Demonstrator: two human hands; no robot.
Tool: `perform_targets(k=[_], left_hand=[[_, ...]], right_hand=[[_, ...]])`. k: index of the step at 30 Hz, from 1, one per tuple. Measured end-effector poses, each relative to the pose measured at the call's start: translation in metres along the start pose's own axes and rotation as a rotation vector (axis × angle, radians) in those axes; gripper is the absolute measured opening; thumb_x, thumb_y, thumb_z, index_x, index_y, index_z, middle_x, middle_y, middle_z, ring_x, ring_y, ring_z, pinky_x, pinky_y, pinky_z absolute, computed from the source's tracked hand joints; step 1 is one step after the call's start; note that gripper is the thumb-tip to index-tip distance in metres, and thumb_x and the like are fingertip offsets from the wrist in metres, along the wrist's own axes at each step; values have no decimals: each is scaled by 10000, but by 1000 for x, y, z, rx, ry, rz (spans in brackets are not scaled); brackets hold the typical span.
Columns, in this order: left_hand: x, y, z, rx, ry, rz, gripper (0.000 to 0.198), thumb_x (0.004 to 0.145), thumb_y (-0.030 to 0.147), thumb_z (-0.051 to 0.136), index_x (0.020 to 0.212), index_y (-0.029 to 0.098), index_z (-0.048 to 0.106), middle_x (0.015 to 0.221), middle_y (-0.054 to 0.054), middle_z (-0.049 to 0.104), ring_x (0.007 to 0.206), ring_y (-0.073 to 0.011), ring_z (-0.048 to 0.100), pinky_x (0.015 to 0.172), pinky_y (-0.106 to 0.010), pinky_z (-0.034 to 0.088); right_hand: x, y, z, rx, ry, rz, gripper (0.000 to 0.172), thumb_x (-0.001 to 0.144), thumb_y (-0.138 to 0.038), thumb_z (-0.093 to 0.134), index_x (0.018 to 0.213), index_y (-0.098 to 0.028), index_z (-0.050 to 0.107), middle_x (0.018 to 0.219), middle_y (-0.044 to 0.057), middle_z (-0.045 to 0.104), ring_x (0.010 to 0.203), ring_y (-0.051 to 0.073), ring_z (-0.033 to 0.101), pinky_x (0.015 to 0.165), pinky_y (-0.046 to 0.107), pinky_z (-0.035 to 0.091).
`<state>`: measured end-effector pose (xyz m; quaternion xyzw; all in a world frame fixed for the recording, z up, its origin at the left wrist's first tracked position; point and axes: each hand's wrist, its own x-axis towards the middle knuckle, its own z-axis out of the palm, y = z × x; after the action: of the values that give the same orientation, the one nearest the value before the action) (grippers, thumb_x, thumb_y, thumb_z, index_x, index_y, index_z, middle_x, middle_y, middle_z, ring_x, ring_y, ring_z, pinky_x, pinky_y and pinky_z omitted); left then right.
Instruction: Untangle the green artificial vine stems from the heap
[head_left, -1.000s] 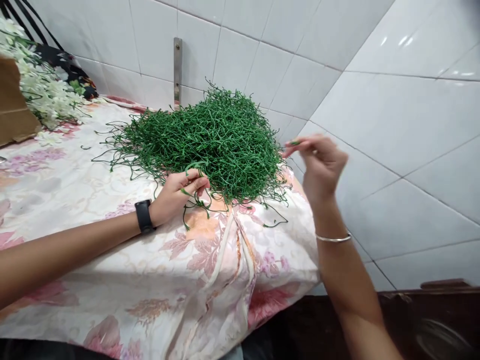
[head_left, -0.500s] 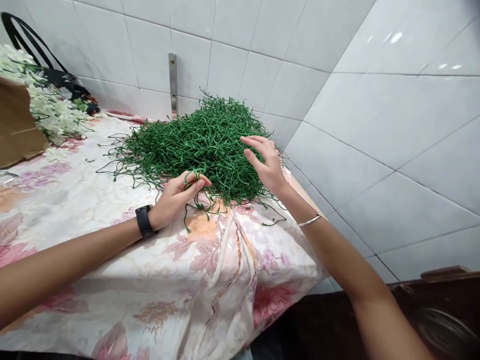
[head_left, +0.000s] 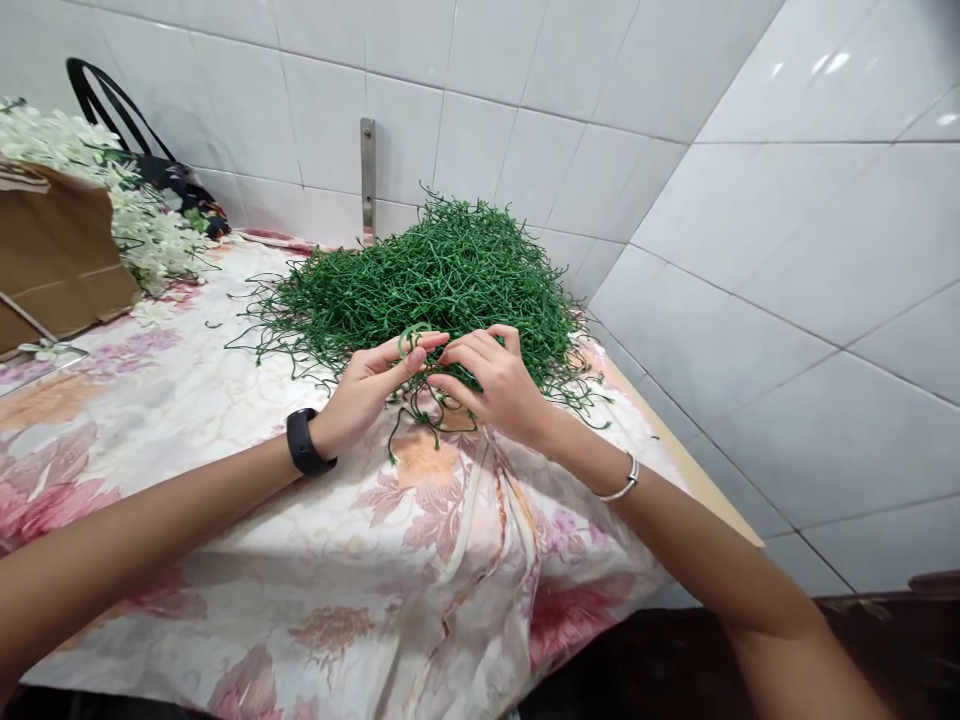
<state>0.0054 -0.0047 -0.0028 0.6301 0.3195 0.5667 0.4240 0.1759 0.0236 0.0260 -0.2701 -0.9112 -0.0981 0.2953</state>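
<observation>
A big tangled heap of thin green plastic stems (head_left: 442,285) lies on a floral cloth (head_left: 225,520) over a table in a tiled corner. My left hand (head_left: 371,385), with a black band on its wrist, pinches a small bunch of green stems (head_left: 409,345) at the heap's near edge. My right hand (head_left: 491,385), a silver bangle on its wrist, meets it fingertip to fingertip, its fingers curled onto the same stems.
A brown cardboard box (head_left: 52,255) stands at the far left beside a bunch of white artificial flowers (head_left: 142,225) and a black bag with handles (head_left: 161,175). White tiled walls close the back and right. A metal strip (head_left: 367,175) is fixed to the back wall.
My right hand came in from the right, passed over the heap, and now joins the left hand on the stems. The left hand stayed put with its bunch.
</observation>
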Motion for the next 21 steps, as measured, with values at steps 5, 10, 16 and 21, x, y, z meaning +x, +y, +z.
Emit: perform_targets(k=[5,10,16,21], left_hand=[[0,7,0,58,-1,47,332,808,353,516,1085,182,581,1155,-74,573,1068,-178,516,911,-309,418],[1,4,-2,147,18,117,344,676,287,677,973,146,577,977,-64,603,917,-157,555,821,-283,444],[-2,6,-2,360,19,161,231,684,309,666,823,154,564,827,-37,587,805,-151,544,730,-268,434],[-2,6,-1,343,-41,198,227,708,290,646,860,163,536,874,-41,591,845,-151,557,750,-260,446]], right_hand=[[-3,3,-2,139,71,81,132,841,-283,472,795,-185,549,828,-6,630,803,120,547,830,321,277],[-6,-2,-7,220,175,35,69,825,-224,496,772,-183,512,890,17,644,859,126,566,839,319,328],[-12,-4,-3,174,179,-117,55,820,-161,487,776,-193,475,991,25,636,913,134,563,846,338,356],[-13,-2,0,92,193,-184,53,815,-150,472,781,-188,488,1139,71,573,1114,182,475,876,370,367]])
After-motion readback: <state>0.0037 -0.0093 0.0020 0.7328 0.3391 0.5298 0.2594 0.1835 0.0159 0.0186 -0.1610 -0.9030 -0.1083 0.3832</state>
